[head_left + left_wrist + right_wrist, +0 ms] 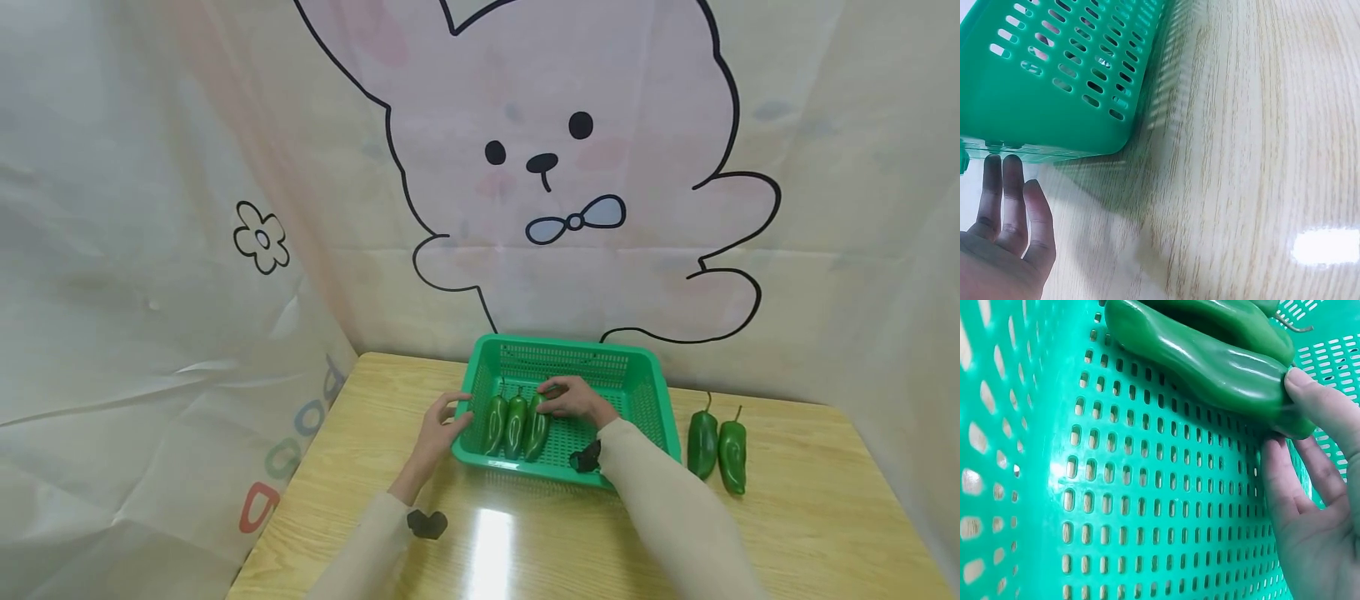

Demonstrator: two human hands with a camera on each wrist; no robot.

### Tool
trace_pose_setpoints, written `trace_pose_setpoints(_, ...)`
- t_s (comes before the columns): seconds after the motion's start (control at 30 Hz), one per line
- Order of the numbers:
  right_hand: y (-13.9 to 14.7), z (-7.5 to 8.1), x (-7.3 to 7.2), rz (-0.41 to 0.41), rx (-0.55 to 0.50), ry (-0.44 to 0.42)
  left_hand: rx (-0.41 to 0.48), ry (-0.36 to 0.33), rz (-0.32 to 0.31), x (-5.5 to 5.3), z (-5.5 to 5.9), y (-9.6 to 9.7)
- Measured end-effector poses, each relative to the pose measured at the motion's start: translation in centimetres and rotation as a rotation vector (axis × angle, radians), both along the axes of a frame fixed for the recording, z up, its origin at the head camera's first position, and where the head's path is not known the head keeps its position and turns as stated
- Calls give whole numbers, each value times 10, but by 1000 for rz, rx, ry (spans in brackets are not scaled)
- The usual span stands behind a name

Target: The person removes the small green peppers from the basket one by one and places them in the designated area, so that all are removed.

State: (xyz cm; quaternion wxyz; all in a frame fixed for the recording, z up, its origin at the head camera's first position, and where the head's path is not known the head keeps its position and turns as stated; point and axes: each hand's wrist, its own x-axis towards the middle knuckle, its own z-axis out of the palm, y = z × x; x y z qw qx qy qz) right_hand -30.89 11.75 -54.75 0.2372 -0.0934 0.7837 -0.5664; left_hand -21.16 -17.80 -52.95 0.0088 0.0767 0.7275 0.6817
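Inside a green plastic basket [566, 477], three long green chili peppers lie side by side toward the left. My right hand [572, 398] pinches the stem end of the rightmost chili pepper [1210, 369], with the thumb on top and fingers beneath. That pepper lies along the basket floor. At the basket's left end, my left hand [437, 429] touches the rim and side wall. In the left wrist view, three nearly straight fingers [1014, 206] reach the outer wall; the thumb is out of sight there.
Right of the basket, two more green peppers [717, 450] lie on the wooden table [817, 500]. A cloth backdrop [840, 317] with a cartoon animal hangs directly behind the basket. Another printed sheet [150, 333] borders the table's left side.
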Motion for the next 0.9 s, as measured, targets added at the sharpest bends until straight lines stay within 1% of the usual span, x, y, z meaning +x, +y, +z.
trace_pose_setpoints(0.2,2,-3,-1,-19,-32,7,-23,-13,4,1,3,1)
trace_pose_setpoints(0.3,3,-2,-1,-35,-73,5,-12,-13,-5,1,3,1)
trace_pose_setpoints(0.43,4,1,-3,-76,-144,-20,6,-7,-2,1,3,1)
trace_pose_setpoints(0.6,6,6,-6,-114,-188,-33,15,13,13,1,1,1)
trace_pose_setpoints(0.73,8,11,-9,-143,-225,-49,15,7,12,1,0,1)
trace_pose_setpoints(0.9,10,17,-13,-154,-269,-46,14,1,0,-1,-1,-1)
